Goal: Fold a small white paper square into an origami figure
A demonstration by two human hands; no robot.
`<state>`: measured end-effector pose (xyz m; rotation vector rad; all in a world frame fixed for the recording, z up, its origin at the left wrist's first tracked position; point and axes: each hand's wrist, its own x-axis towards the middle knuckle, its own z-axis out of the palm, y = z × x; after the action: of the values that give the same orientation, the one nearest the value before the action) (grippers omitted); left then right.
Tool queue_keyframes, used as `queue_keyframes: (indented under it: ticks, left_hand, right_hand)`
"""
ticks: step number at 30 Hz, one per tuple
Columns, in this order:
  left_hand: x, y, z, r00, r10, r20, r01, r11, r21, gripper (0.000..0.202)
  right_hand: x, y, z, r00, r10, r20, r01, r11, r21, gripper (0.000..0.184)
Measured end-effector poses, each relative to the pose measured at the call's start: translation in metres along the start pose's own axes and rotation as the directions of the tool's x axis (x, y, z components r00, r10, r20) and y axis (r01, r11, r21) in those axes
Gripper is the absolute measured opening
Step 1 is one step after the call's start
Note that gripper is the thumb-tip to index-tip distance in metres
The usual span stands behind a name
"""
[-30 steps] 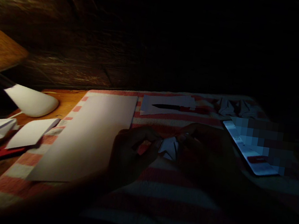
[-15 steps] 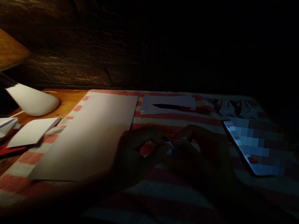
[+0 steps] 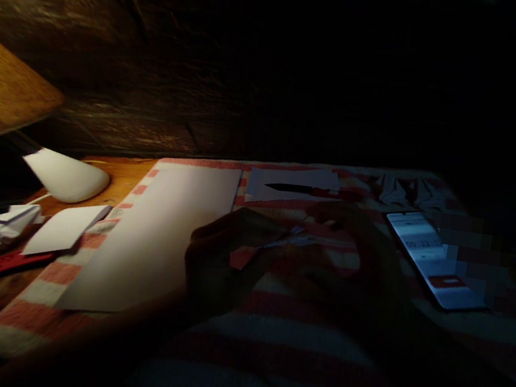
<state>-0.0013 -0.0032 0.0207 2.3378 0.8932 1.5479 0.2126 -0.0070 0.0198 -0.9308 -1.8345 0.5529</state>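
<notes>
Between thumb and fingers, my left hand [image 3: 223,265] pinches a small piece of folded paper [image 3: 290,239], over a red-and-white striped cloth [image 3: 276,334]. The piece is pale and blurred, so its exact shape does not show. My right hand [image 3: 364,260] is just to the right of it, thumb and fingers apart, with nothing visible gripped. Both hands are in deep shadow. Left of my left hand lies a large white sheet of paper [image 3: 157,224]. Beyond the hands, a knife [image 3: 294,188] with a dark blade rests on a smaller paper [image 3: 262,193].
A lit phone [image 3: 427,249] showing digits lies right of my right hand. Behind it stand folded paper shapes [image 3: 391,190]. At left are a white lamp-like object [image 3: 70,179], a folded paper [image 3: 6,223], white sheets [image 3: 63,231] and a red object [image 3: 12,263]. A dark wall rises behind.
My hands were close together around the folded paper. Now the right hand has opened and drawn back to the right, while the left keeps the paper. The phone screen looks brighter.
</notes>
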Motion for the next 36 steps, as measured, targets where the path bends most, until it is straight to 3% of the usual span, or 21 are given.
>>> queue_keyframes:
  ticks: [2,5,9,12,16,19,22,24,26,27,30,33,36]
  left_hand:
    - [-0.001,-0.003,-0.003,0.993,0.112,0.026,-0.113,0.993,0.036,0.021]
    - [-0.002,-0.004,-0.004,0.970,0.232,0.075,-0.239,0.966,0.100,0.018]
    - [-0.005,-0.002,-0.003,0.975,0.221,0.000,-0.218,0.960,0.177,0.012]
    - [-0.007,-0.002,-0.003,0.975,0.218,0.048,-0.223,0.963,0.152,0.012]
    - [-0.007,-0.002,-0.004,0.958,0.272,0.088,-0.283,0.949,0.140,0.018]
    - [-0.006,-0.002,-0.005,0.965,0.254,0.057,-0.260,0.955,0.143,0.019]
    - [-0.005,-0.003,-0.006,0.974,0.227,0.026,-0.227,0.949,0.219,0.021]
    - [-0.004,-0.005,-0.006,0.973,0.230,0.014,-0.225,0.936,0.270,0.021]
    - [-0.003,-0.007,-0.005,0.972,0.236,0.010,-0.229,0.931,0.283,0.022]
    - [-0.003,-0.007,-0.005,0.970,0.241,0.010,-0.234,0.931,0.280,0.023]
    - [-0.003,-0.009,-0.003,0.965,0.261,0.028,-0.259,0.930,0.260,0.025]
    - [-0.003,-0.008,-0.001,0.959,0.279,0.057,-0.284,0.927,0.245,0.024]
    - [-0.002,-0.006,-0.001,0.962,0.260,0.083,-0.272,0.933,0.235,0.022]
  right_hand:
    - [-0.001,0.007,0.000,0.994,-0.103,0.035,0.106,0.989,-0.102,0.057]
    - [-0.003,0.013,0.003,0.984,-0.170,0.059,0.178,0.967,-0.181,0.048]
    - [-0.003,0.013,0.006,0.970,-0.240,0.035,0.242,0.948,-0.206,0.030]
    - [-0.003,0.009,0.004,0.949,-0.314,-0.019,0.300,0.923,-0.242,0.017]
    - [-0.002,0.008,0.002,0.956,-0.290,-0.053,0.268,0.931,-0.248,0.024]
    - [-0.001,0.013,0.003,0.975,-0.186,-0.119,0.159,0.965,-0.210,0.043]
    - [0.001,0.016,0.003,0.970,0.121,-0.212,-0.120,0.993,0.014,0.035]
    - [0.002,0.014,0.002,0.916,0.378,-0.133,-0.342,0.910,0.235,0.016]
    - [0.002,0.009,0.001,0.856,0.511,0.082,-0.498,0.768,0.403,0.023]
    - [0.002,0.006,0.001,0.825,0.518,0.225,-0.559,0.692,0.457,0.026]
    - [0.002,-0.001,0.002,0.755,0.534,0.381,-0.656,0.604,0.453,0.022]
    - [0.003,-0.003,0.003,0.724,0.559,0.405,-0.690,0.571,0.445,0.023]
    - [0.005,-0.003,0.003,0.735,0.571,0.366,-0.677,0.590,0.439,0.023]
